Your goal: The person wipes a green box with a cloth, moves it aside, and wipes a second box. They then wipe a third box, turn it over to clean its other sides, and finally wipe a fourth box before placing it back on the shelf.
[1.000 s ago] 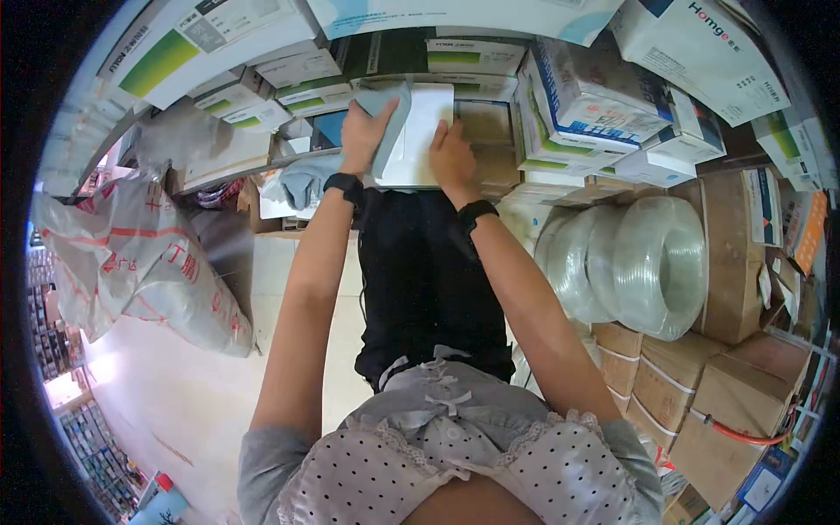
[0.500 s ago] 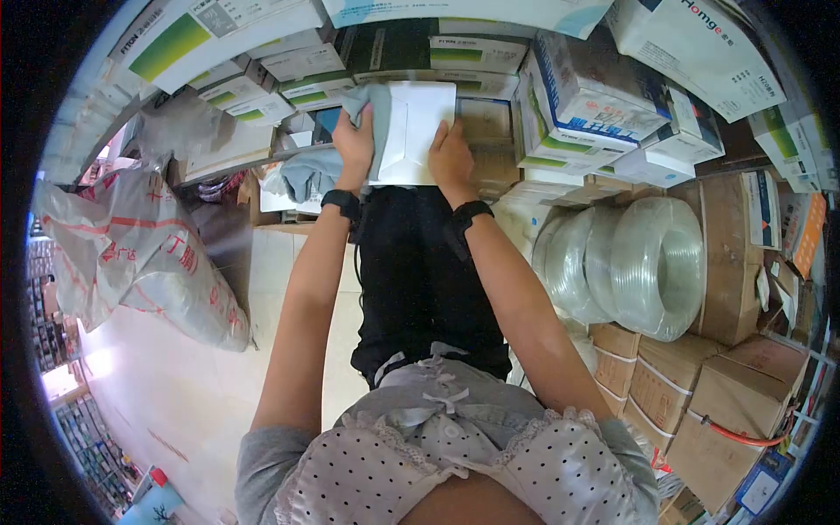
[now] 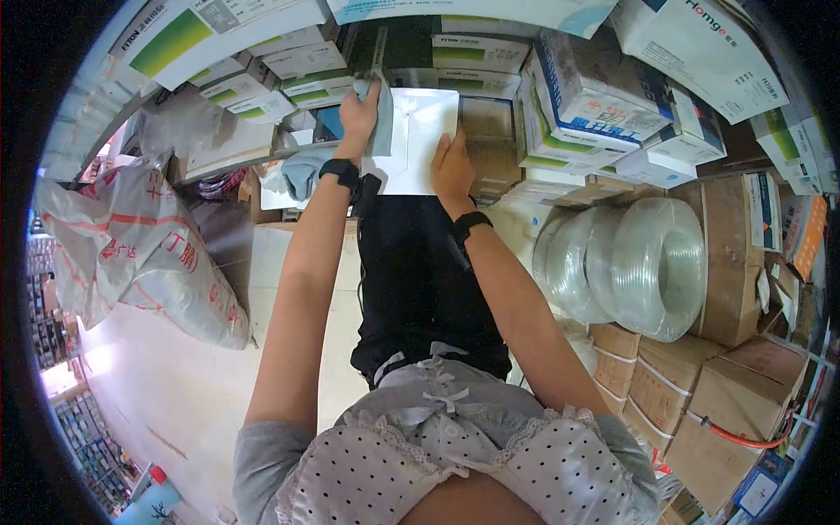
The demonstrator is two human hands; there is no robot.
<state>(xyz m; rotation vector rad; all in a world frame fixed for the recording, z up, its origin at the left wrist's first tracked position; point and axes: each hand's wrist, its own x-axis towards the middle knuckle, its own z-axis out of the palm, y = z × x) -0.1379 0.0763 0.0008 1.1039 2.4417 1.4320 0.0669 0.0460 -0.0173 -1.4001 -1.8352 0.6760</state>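
A white box [image 3: 418, 144] lies in front of me above my lap, one broad face turned up. Along its right edge my right hand [image 3: 452, 172] grips it, fingers closed over the side. My left hand [image 3: 358, 118] is closed round a grey-blue cloth [image 3: 383, 122], which presses against the box's left side. More of the cloth's folds [image 3: 306, 171] hang to the left of my left wrist, and part is hidden behind the forearm.
Stacked printed boxes [image 3: 477, 54] fill the shelf ahead. Coils of clear hose [image 3: 652, 267] and cardboard cartons [image 3: 735, 407] stand at the right. A large plastic sack [image 3: 144, 254] sits on the floor [image 3: 192, 402] at left.
My left hand has moved up along the box's left edge with the cloth. The box has shifted slightly toward me, and my right hand has come slightly nearer with it.
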